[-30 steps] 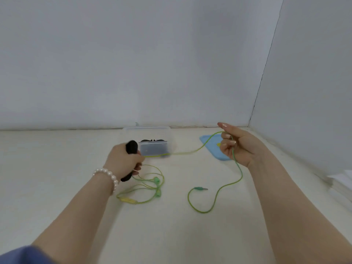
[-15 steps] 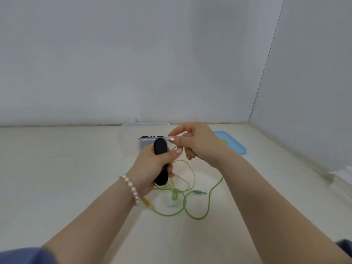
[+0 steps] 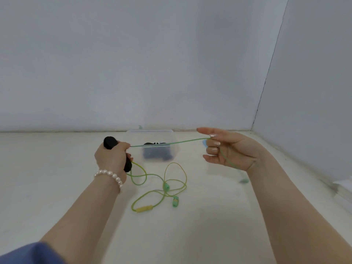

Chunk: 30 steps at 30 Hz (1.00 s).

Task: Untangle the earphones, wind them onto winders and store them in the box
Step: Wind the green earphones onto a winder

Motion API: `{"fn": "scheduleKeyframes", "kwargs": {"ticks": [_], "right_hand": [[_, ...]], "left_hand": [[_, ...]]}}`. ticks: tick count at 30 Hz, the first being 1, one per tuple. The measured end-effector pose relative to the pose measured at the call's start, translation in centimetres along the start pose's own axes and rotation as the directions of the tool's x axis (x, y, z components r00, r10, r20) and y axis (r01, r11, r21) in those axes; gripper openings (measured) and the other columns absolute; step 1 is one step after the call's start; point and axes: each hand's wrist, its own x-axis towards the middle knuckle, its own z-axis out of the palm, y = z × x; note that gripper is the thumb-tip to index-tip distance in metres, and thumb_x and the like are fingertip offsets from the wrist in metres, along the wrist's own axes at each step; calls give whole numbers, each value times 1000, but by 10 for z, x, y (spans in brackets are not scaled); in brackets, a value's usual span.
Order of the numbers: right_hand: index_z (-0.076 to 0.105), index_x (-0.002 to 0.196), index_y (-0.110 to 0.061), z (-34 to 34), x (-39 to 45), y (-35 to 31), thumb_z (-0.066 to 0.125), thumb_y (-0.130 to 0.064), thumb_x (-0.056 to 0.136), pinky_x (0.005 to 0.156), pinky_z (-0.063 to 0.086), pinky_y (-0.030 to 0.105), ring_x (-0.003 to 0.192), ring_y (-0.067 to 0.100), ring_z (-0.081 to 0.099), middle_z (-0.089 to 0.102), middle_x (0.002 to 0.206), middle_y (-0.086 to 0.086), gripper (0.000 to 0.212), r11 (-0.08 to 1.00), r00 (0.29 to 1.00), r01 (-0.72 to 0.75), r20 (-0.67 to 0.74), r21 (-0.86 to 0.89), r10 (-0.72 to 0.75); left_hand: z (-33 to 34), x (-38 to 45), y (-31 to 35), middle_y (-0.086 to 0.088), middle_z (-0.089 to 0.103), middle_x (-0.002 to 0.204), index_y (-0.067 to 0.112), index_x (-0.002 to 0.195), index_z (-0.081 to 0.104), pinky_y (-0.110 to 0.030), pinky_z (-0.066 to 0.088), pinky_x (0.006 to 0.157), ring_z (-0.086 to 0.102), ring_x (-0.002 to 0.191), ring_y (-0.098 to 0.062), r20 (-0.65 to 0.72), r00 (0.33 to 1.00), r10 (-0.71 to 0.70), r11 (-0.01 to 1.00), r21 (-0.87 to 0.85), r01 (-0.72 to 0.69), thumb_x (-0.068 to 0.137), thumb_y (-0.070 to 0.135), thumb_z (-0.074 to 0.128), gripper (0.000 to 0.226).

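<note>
left hand [image 3: 112,159]: fist closed round the black winder [image 3: 110,142]
right hand [image 3: 226,149]: pinched the green cable [image 3: 167,143]
tip: kept it taut, wrapped evenly
earbuds [image 3: 166,186]: loose mid-table

I see a black winder [image 3: 111,143] gripped upright, a green-yellow earphone cord [image 3: 167,143] stretched taut from it above the worktop [image 3: 57,178]. The cord's slack lies looped below, with two green earbuds [image 3: 166,186] and a yellow remote [image 3: 145,209]. Behind stands the clear box [image 3: 176,149] holding dark items.
</note>
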Motion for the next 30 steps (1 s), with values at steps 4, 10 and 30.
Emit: {"fn": "scheduleKeyframes", "kwargs": {"ticks": [4, 10, 30], "right_hand": [[67, 102, -7, -13, -4, -7, 88, 1, 41, 46, 53, 22, 41, 10, 49, 50, 59, 2, 65, 969, 998, 57, 20, 239, -63], [69, 79, 4, -21, 9, -5, 82, 16, 33, 43, 52, 22, 44, 10, 61, 61, 58, 8, 49, 809, 940, 307, -292, 501, -176], [27, 143, 0, 26, 23, 20, 46, 23, 82, 66, 60, 32, 77, 31, 69, 46, 137, 12, 68, 963, 942, 109, -284, -248, -180]], "left_hand": [[-11, 17, 0, -7, 45, 60, 12, 64, 42, -22, 43, 42, 43, 43, -17, -85, 996, -33, 999, -40, 30, 78, 2, 63, 27], [-3, 14, -15, -12, 49, 66, 12, 66, 40, -28, 52, 51, 60, 51, -20, 229, 971, -70, 982, 188, 27, 79, 33, 70, 39], [17, -65, -2, -8, 68, 79, 14, 93, 43, -19, 47, 57, 71, 71, -18, 719, 688, 99, 944, 151, -294, 95, 26, 40, 12]]}}
